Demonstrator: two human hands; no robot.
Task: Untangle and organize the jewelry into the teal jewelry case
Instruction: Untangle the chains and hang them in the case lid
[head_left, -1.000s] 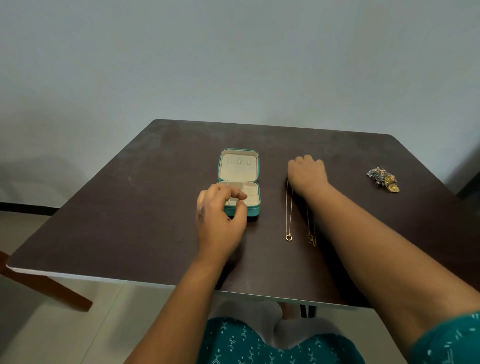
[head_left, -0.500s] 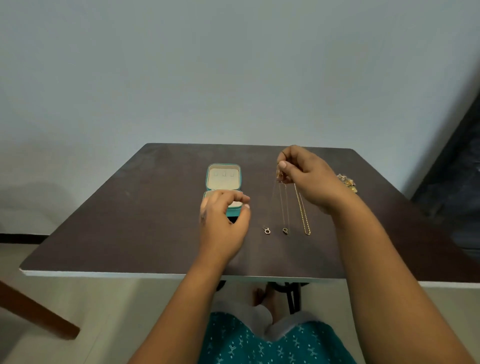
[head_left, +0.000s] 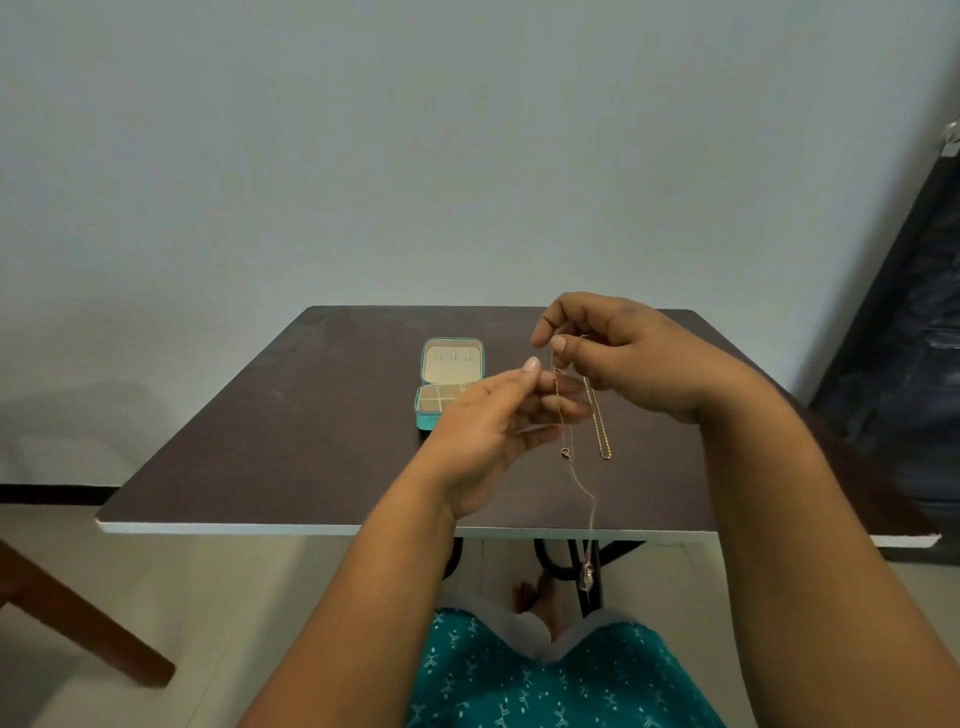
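Note:
My right hand (head_left: 618, 358) is raised above the dark table (head_left: 291, 447) and pinches the tops of several thin gold chains (head_left: 597, 421), which hang down from it. One chain ends in a small ring pendant (head_left: 565, 453); another pale chain (head_left: 589, 519) trails lower, past the table's front edge. My left hand (head_left: 498, 421) is just left of the chains, fingers extended, their tips touching the strands. The teal jewelry case (head_left: 451, 382) lies open on the table behind my left hand, with a beige lining and divided compartments.
A grey wall stands behind the table. A dark object leans at the far right (head_left: 904, 395). A brown wooden leg (head_left: 78, 623) slants at the lower left. The table's white front edge (head_left: 311, 529) runs across below my hands.
My right hand has lifted the chains higher off the table. My left hand has left the case, moved right and opened its fingers against the hanging strands. The camera tilted up.

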